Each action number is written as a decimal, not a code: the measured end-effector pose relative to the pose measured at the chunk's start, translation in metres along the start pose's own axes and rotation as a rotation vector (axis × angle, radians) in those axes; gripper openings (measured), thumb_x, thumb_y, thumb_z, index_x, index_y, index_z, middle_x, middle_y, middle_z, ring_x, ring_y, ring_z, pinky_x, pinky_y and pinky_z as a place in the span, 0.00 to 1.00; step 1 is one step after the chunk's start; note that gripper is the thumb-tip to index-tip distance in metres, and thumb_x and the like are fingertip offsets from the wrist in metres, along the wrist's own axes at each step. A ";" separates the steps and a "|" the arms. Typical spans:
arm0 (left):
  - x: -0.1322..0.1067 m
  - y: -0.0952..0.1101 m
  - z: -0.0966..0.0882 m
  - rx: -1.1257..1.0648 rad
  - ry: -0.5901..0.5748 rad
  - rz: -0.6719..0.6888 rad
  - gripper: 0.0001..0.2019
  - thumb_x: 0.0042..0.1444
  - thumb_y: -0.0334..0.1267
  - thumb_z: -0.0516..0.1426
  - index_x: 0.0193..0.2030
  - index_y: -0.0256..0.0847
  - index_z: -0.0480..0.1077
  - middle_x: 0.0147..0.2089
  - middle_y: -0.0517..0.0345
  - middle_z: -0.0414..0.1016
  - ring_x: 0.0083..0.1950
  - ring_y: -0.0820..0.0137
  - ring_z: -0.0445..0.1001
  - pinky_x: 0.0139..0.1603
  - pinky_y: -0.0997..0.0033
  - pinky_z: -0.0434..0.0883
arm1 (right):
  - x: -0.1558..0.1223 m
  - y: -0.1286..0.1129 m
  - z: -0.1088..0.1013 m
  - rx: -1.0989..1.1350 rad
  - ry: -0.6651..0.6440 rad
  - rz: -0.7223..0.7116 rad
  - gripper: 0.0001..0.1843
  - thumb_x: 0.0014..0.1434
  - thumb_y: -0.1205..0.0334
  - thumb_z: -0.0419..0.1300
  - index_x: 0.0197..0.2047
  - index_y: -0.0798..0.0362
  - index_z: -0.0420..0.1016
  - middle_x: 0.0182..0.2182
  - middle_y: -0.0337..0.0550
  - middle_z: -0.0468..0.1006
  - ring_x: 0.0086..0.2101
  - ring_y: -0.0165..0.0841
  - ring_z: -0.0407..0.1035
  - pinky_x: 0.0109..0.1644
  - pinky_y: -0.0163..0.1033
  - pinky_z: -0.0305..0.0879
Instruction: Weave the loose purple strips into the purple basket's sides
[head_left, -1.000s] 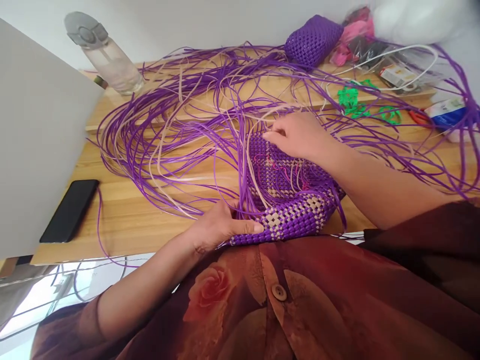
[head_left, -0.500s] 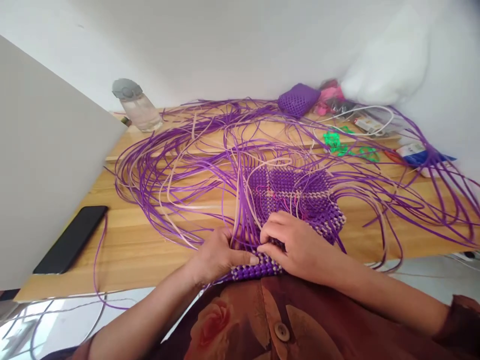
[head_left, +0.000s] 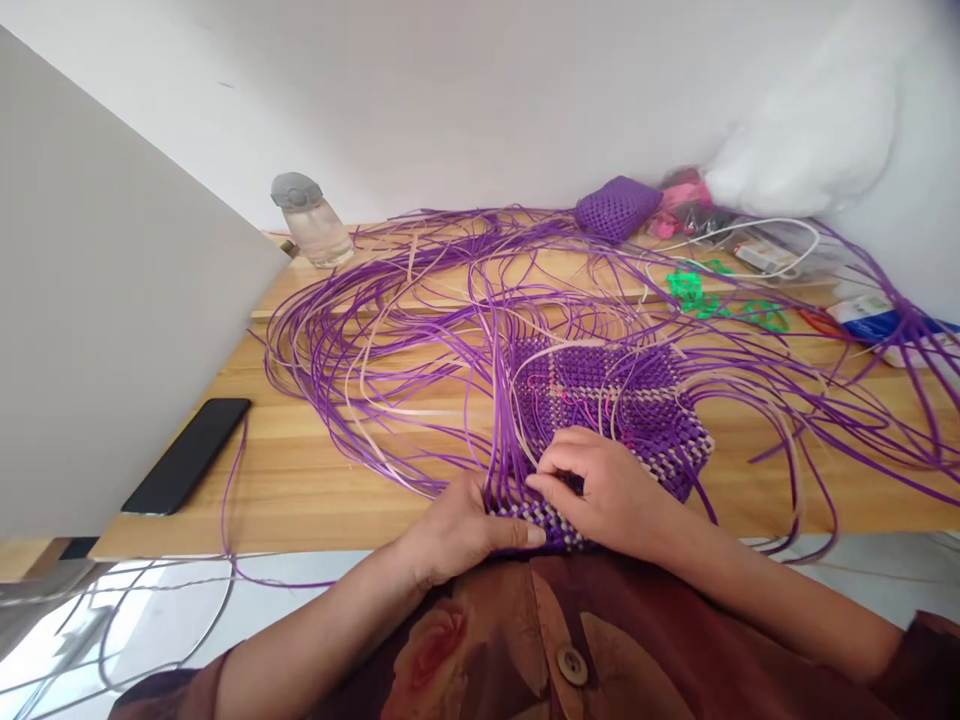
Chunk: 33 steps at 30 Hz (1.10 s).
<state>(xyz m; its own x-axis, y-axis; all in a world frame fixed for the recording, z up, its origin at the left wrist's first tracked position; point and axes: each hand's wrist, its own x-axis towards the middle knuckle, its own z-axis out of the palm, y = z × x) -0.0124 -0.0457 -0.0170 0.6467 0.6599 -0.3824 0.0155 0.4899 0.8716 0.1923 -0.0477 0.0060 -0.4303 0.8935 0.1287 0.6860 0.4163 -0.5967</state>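
Note:
A half-woven purple and cream basket (head_left: 622,400) lies on the wooden table (head_left: 315,480) close to my body, with long purple and cream strips (head_left: 390,330) fanning out from it. My left hand (head_left: 469,525) grips the basket's near left edge, thumb pressed on the checked weave. My right hand (head_left: 600,485) rests on the near edge beside it, fingers curled and pinching purple strips at the rim.
A black phone (head_left: 186,468) lies at the table's left near a grey panel (head_left: 97,330). A clear bottle (head_left: 311,220) stands at the back left. A small woven purple pouch (head_left: 619,207), green pieces (head_left: 694,290), cables and packets sit at the back right.
My right hand came from the basket's far side to its near edge beside my left hand. The view lifted, showing more of the wall.

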 end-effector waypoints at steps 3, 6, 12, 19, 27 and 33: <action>0.001 -0.004 0.008 -0.104 0.118 0.044 0.15 0.43 0.39 0.71 0.38 0.37 0.80 0.34 0.59 0.78 0.36 0.72 0.70 0.43 0.71 0.68 | 0.000 0.001 -0.003 0.045 0.033 0.005 0.14 0.65 0.61 0.56 0.28 0.55 0.72 0.27 0.40 0.70 0.32 0.29 0.63 0.40 0.38 0.57; 0.001 -0.008 0.014 -0.164 0.221 0.044 0.14 0.41 0.39 0.72 0.35 0.37 0.80 0.33 0.59 0.78 0.34 0.73 0.70 0.42 0.72 0.68 | -0.001 0.000 -0.006 0.073 0.041 -0.007 0.12 0.65 0.60 0.58 0.30 0.54 0.74 0.28 0.39 0.72 0.32 0.29 0.64 0.40 0.37 0.58; 0.001 -0.012 0.016 -0.101 0.199 0.093 0.13 0.43 0.37 0.72 0.36 0.37 0.80 0.34 0.58 0.79 0.36 0.72 0.72 0.44 0.72 0.69 | -0.003 -0.001 -0.002 0.058 0.032 -0.055 0.12 0.62 0.55 0.62 0.30 0.54 0.76 0.30 0.39 0.75 0.35 0.30 0.67 0.44 0.37 0.59; 0.000 -0.020 0.026 -0.167 0.237 0.131 0.14 0.43 0.35 0.71 0.39 0.37 0.80 0.35 0.56 0.80 0.37 0.69 0.75 0.46 0.67 0.71 | -0.008 -0.004 0.003 -0.018 0.202 0.057 0.08 0.56 0.65 0.58 0.26 0.53 0.67 0.25 0.37 0.71 0.28 0.27 0.63 0.34 0.35 0.56; 0.007 -0.014 0.022 -0.143 0.253 0.201 0.15 0.41 0.37 0.72 0.37 0.37 0.80 0.33 0.58 0.80 0.36 0.70 0.75 0.44 0.69 0.71 | 0.010 0.006 0.002 -0.003 0.244 0.009 0.18 0.50 0.68 0.63 0.45 0.52 0.67 0.36 0.38 0.75 0.30 0.28 0.68 0.36 0.35 0.63; 0.022 0.001 0.018 -0.162 0.271 0.207 0.16 0.37 0.37 0.74 0.34 0.37 0.79 0.32 0.59 0.80 0.33 0.72 0.75 0.41 0.70 0.70 | 0.027 0.023 -0.007 -0.186 0.449 -0.529 0.10 0.60 0.73 0.57 0.42 0.52 0.76 0.40 0.44 0.79 0.43 0.34 0.71 0.50 0.41 0.69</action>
<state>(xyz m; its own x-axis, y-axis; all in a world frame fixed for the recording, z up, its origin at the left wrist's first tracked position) 0.0153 -0.0410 -0.0188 0.3981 0.8706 -0.2890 -0.2299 0.3996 0.8874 0.2006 -0.0127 0.0019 -0.4772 0.5302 0.7008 0.5582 0.7988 -0.2243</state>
